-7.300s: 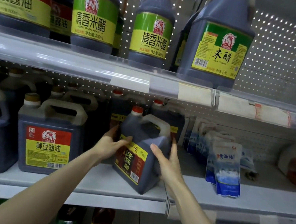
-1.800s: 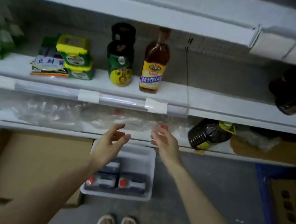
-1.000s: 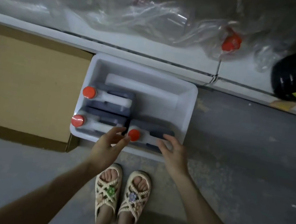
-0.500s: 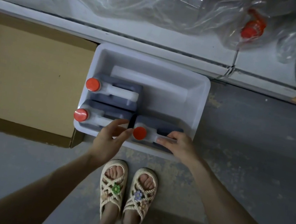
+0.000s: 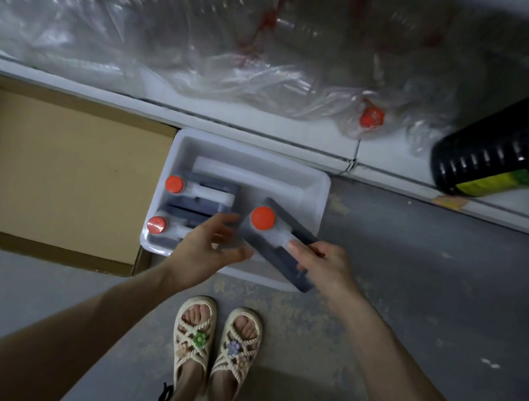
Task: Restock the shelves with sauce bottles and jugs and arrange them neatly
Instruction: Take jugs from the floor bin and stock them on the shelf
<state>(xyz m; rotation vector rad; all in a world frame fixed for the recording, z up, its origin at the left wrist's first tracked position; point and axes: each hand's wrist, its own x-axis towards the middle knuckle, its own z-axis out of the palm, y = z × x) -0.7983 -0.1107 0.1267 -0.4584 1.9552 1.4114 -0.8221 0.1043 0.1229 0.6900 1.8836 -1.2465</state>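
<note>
Jug (image 5: 273, 253) centre frame, tilted above bin (image 5: 252, 157); other jugs (image 5: 203, 194) sit in bin's left. Right hand (image 5: 325, 267) wraps the jug's handle; left hand (image 5: 207, 247) loose-fingered at its side. Looks full, probably heavy, rigid, slick plastic: carry by the handle, support underneath.

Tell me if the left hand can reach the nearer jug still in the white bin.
Probably yes: the open left hand hangs just over the nearer jug with nothing between, and the right hand holds the lifted jug clear of it.
</note>
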